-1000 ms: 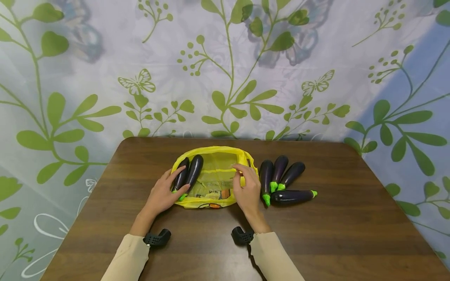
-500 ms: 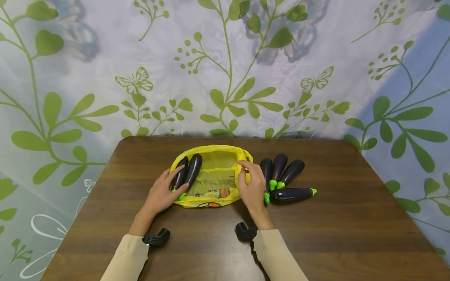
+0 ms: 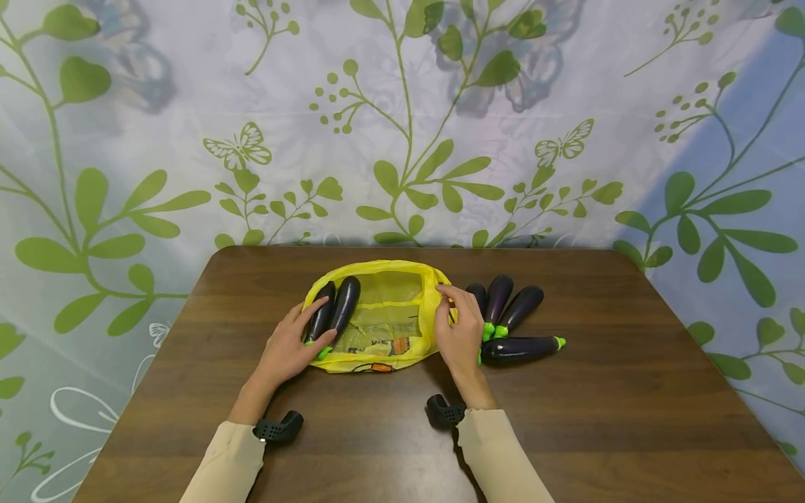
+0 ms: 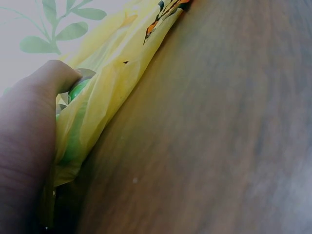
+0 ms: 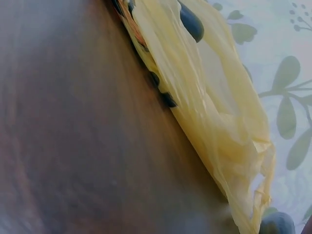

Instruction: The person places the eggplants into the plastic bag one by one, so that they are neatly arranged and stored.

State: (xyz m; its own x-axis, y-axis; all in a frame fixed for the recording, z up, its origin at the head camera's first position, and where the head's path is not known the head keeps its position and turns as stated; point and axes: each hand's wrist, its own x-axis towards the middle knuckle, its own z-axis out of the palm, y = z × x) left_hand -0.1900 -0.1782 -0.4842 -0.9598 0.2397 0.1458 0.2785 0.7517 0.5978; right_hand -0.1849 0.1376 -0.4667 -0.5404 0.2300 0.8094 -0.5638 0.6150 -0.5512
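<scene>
A yellow plastic bag (image 3: 377,367) lies on the table with its mouth spread. Two dark purple eggplants (image 3: 344,307) are inside at its left side. My left hand (image 3: 292,342) holds them at the bag's left rim, index finger across them and thumb over the green stem end (image 4: 78,90). My right hand (image 3: 462,328) is at the bag's right edge (image 3: 430,307), fingers loosely bent, with index fingertip and thumb apart. Several more eggplants (image 3: 523,349) lie just beyond it to the right, one partly hidden behind the hand.
The brown wooden table (image 3: 597,433) has a far edge close to a hanging cloth (image 3: 390,126) printed with green leaves. A dark strap with a camera mount (image 3: 279,427) sits on each wrist.
My right hand has moved right, from over the bag's opening to its right edge, and now covers more of the nearest loose eggplant. My left hand has stayed in place.
</scene>
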